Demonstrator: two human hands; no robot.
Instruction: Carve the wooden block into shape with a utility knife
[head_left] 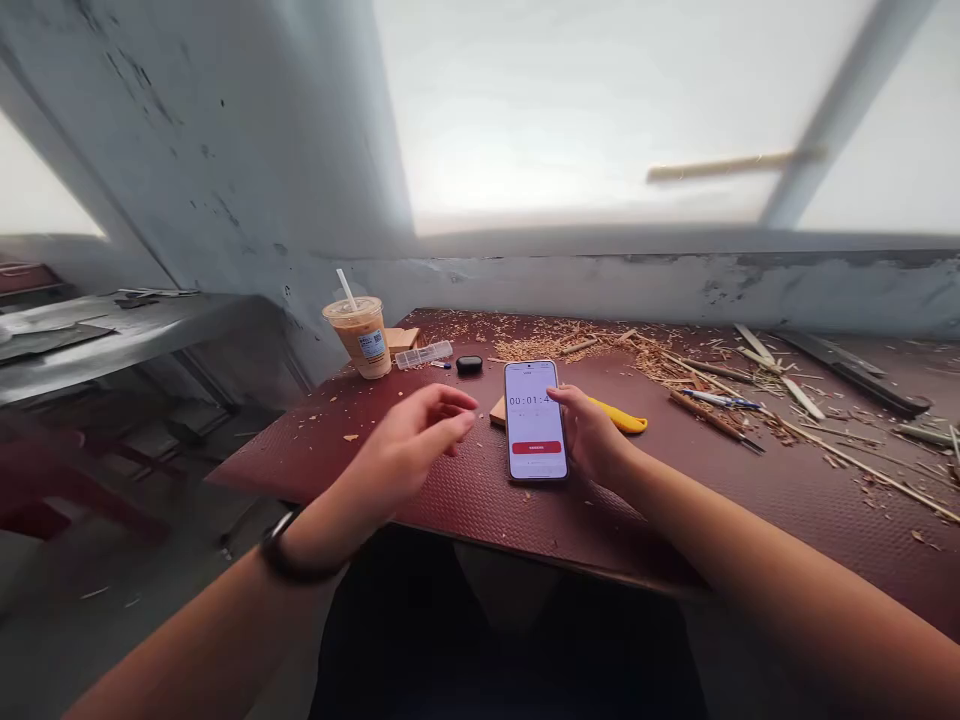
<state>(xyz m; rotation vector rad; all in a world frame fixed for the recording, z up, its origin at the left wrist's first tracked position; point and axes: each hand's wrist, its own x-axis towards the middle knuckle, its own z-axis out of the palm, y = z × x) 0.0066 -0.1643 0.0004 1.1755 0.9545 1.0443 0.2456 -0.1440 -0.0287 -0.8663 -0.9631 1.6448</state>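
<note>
A smartphone (535, 420) stands tilted up toward me, its lit screen showing timer digits and a red button. My right hand (598, 432) grips its right side, thumb over the edge of the screen; the other fingers are hidden behind it. To the left of the phone, my left hand (420, 440) hovers above the table with its fingers loosely bent and nothing in them. Behind the phone lie a yellow-handled object (621, 417) and a piece of wood (497, 411), both partly covered. A small black case (469, 365) rests farther back.
On the dark red table (450, 510), an iced drink cup (360, 335) with a straw stands at the back left, beside a clear plastic box (424, 354). Wood shavings (540, 348) cover the back. A pen (720, 400), a carving tool (716, 422) and a large blade (855, 375) lie right.
</note>
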